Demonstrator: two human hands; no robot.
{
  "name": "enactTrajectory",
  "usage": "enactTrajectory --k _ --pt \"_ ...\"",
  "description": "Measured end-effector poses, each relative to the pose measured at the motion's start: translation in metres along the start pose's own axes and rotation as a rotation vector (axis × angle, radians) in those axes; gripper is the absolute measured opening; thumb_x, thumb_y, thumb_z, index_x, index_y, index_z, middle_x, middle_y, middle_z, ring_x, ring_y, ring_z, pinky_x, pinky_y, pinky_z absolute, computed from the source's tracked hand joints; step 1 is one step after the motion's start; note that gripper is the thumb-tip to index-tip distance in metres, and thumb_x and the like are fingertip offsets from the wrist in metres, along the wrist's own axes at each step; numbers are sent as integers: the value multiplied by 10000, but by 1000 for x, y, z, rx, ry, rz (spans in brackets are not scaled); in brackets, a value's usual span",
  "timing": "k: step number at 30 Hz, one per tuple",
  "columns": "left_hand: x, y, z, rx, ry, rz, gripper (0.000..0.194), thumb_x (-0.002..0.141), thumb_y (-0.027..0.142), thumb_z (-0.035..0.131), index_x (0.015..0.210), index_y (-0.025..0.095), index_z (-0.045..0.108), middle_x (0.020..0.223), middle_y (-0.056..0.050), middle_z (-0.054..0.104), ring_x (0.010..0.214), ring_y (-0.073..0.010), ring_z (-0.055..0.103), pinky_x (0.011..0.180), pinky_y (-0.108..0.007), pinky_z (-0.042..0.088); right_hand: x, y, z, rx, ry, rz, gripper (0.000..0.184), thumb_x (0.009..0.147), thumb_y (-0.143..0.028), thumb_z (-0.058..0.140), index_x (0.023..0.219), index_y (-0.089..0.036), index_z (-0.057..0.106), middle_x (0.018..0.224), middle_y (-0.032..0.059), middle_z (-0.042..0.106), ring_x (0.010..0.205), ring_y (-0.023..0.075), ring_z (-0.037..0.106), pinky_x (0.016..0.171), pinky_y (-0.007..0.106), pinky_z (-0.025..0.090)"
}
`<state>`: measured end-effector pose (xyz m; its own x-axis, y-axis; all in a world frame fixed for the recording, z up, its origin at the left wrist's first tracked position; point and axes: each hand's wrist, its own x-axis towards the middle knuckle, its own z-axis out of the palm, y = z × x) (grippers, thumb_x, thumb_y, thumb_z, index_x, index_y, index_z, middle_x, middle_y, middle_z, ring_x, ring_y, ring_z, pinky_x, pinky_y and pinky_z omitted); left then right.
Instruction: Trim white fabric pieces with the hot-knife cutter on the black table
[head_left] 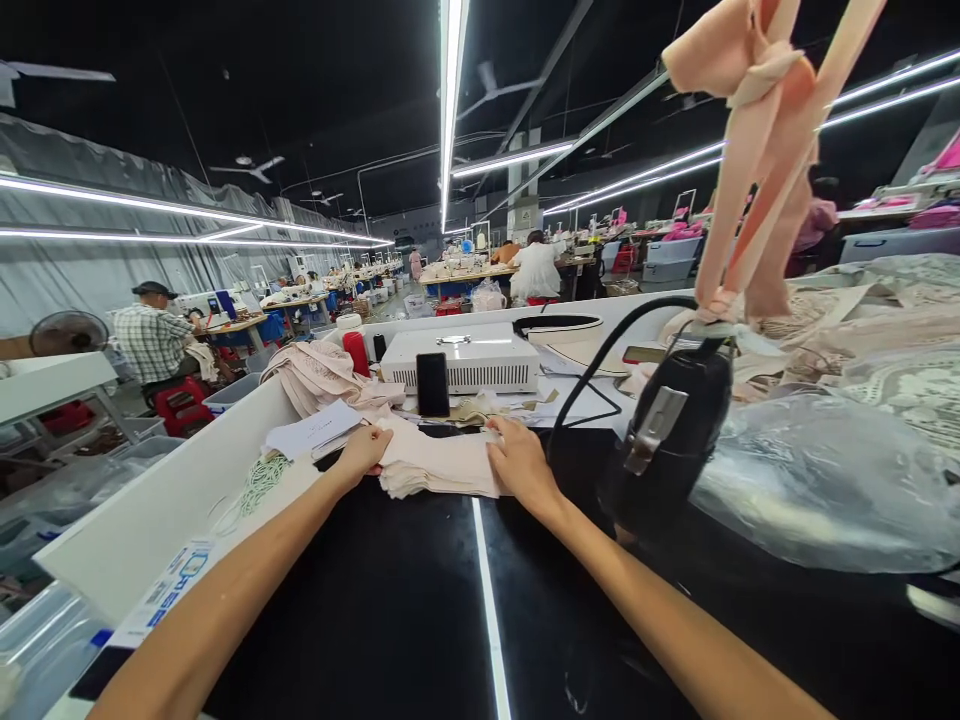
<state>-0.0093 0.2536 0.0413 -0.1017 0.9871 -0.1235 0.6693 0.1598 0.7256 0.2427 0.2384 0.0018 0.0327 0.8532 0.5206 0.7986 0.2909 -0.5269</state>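
Observation:
A layered stack of pale pink fabric pieces [436, 462] lies on the black tabletop [375, 590], its layers showing along the near edge. My left hand [364, 449] pinches the stack's left end between thumb and fingers. At the right end, my right hand [523, 465] has its fingers closed on the fabric edge, with the thumb side uppermost. Both forearms reach forward from the bottom of the view. Some fingertips are hidden behind or under the cloth. Just beyond the stack, a dark phone [433, 384] leans against a white vented box [487, 358].
A black hand-held machine [675, 430] stands at right, with peach fabric strips [757, 190] hanging above it. Beside it lies a clear plastic bag [832, 490]. At left are papers [313, 430], green cord [262, 483] and a white side board [165, 500]. People sit farther off.

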Motion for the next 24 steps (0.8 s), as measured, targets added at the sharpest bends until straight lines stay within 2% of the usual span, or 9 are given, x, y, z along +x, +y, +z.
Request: enactTrajectory --k 2,4,8,11,13,17,24 --pt "2 -3 -8 23 -7 1 344 964 358 617 1242 159 580 1222 -96 612 1023 -230 642 859 -428 568 -1 0 1 -7 9 -22 267 956 -317 631 1167 -155 623 1239 90 611 1167 256 581 1010 495 479" --pt "5 -8 -25 59 0 -1 342 965 356 616 1242 159 579 1217 -96 613 1015 -226 643 854 -425 570 -3 -3 1 7 11 -39 274 931 -284 649 1166 -145 622 1219 92 622 1189 269 567 1039 514 443" --pt "3 -31 -77 181 35 -23 337 966 356 615 1236 157 581 1199 -93 620 994 -220 648 837 -413 575 -11 -14 -3 86 -8 -63 287 842 -192 602 1121 -144 647 1156 110 664 1168 293 576 1055 487 415" --pt "-10 -54 -115 313 40 -52 332 968 360 611 1228 155 585 1187 -91 625 987 -218 651 836 -412 574 -18 -22 -7 162 -26 -69 297 814 -259 537 1067 -165 660 1128 113 676 1136 309 590 1028 480 432" --pt "-23 -67 -132 406 34 -69 328 967 359 613 1222 155 589 1193 -92 624 999 -222 648 849 -420 570 -22 -27 -9 205 -40 -66 314 808 -315 499 1040 -175 660 1124 117 674 1128 318 592 997 484 454" --pt "-43 -87 -144 549 9 -80 326 961 356 621 1219 157 595 1216 -91 617 1033 -236 639 875 -435 561 -31 -37 -12 263 -79 -53 341 798 -387 458 995 -194 659 1130 122 669 1092 317 603 926 474 498" --pt "-53 -107 -139 615 -90 -29 323 957 350 628 1213 156 600 1222 -90 616 1052 -243 634 891 -445 555 -48 -51 -18 329 -166 -51 322 773 -442 492 941 -230 666 1087 103 667 969 294 643 853 446 536"
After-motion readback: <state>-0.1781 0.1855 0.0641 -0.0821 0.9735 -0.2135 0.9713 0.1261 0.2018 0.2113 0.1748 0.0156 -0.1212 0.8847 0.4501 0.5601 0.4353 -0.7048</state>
